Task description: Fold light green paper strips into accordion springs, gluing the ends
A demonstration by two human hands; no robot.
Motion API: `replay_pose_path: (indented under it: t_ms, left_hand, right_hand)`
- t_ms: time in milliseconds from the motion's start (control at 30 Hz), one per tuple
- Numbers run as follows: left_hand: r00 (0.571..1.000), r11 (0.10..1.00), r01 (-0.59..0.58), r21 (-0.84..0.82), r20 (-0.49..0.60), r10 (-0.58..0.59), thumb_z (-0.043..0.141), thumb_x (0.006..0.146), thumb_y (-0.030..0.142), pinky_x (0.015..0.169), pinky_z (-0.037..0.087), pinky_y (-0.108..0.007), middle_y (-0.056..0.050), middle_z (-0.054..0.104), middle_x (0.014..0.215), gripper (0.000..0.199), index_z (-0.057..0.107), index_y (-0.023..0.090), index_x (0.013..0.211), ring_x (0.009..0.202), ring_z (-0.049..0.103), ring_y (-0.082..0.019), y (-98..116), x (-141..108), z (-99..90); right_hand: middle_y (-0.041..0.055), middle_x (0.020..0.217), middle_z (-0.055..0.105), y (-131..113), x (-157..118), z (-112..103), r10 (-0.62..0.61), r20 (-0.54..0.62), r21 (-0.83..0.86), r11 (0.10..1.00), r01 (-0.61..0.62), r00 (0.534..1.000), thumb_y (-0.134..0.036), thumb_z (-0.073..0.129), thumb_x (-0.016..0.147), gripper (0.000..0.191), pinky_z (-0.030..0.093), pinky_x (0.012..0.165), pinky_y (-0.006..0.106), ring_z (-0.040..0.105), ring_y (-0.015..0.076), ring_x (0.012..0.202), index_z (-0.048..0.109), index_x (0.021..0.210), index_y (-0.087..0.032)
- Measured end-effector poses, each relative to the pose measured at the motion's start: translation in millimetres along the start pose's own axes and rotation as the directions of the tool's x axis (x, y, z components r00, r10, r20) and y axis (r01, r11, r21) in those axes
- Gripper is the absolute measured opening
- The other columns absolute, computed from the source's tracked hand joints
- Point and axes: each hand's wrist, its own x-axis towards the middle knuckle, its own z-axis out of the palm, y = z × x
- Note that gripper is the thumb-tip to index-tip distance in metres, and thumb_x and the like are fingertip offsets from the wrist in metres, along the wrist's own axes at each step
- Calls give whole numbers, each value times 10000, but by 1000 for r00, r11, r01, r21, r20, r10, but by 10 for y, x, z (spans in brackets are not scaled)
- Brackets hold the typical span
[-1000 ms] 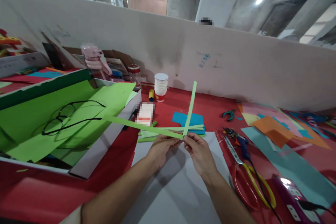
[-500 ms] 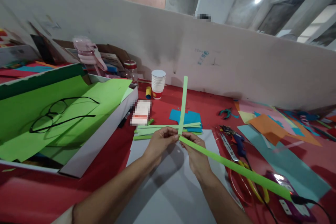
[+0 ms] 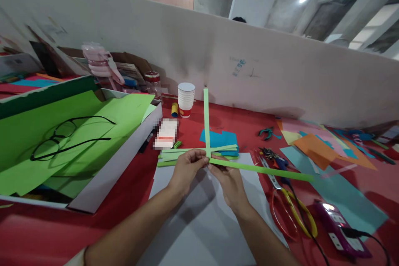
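Note:
Two light green paper strips meet at a corner between my hands: an upright strip and a long strip reaching out to the right. My left hand pinches the corner where they join. On the other side my right hand grips the long strip near the same corner, its fingers partly hidden under it. Behind my hands lie several loose green strips beside blue paper pieces. White paper sheets lie beneath my hands.
At the left, a box holds green sheets and glasses. Paper cups stand near the wall. To the right are scissors, pliers, coloured papers and a purple power strip.
The long strip has swung away from me at its far end and looks more level. The upright strip has shifted left and stands straighter. Both hands have moved slightly left, still gripping.

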Motion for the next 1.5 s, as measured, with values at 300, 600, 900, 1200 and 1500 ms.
replay_pose_path:
  t_ms: [300, 600, 900, 1200, 1500]
  left_hand:
    - [997, 993, 80, -91, 29, -78, 794, 551, 233, 614, 429, -252, -29, 648, 715, 304, 666, 138, 810, 594, 544, -102, -5, 1, -17]
    - [982, 994, 97, 58, 159, -105, 747, 627, 333, 584, 393, -240, -25, 612, 658, 227, 663, 138, 707, 589, 527, -112, 73, -9, -38]
    - [993, 987, 27, 159, 112, -45, 732, 610, 317, 594, 413, -255, -8, 595, 571, 195, 627, 157, 575, 579, 545, -130, 40, 12, -48]
    - [987, 988, -17, 153, 158, -8, 700, 649, 304, 544, 397, -253, -25, 609, 542, 212, 591, 152, 549, 513, 517, -118, 15, 13, -39]
    - [990, 986, 73, 152, 107, -90, 716, 646, 312, 559, 388, -256, -19, 601, 534, 207, 645, 137, 562, 522, 515, -117, 70, -28, -33]
  right_hand:
    - [21, 648, 651, 3, 53, -19, 142, -108, 61, 989, -136, 984, -333, 738, 633, 208, 431, 588, 260, 546, 131, 595, 697, 727, -151]
    - [12, 615, 642, -24, 56, -14, 128, -110, 15, 992, -127, 986, -324, 729, 628, 188, 417, 555, 250, 524, 120, 560, 690, 695, -153]
    - [13, 605, 639, -27, 30, -85, -55, -106, -330, 944, 17, 993, -378, 679, 697, 203, 411, 549, 267, 537, 147, 564, 687, 707, -175]
    - [9, 600, 636, 11, 74, -89, 36, -93, -189, 981, -53, 995, -405, 710, 665, 248, 427, 554, 277, 537, 141, 555, 655, 692, -164]
    - [-6, 586, 612, -10, 74, -76, 142, -31, -23, 989, -143, 989, -429, 711, 666, 300, 379, 580, 264, 524, 122, 575, 585, 626, -160]
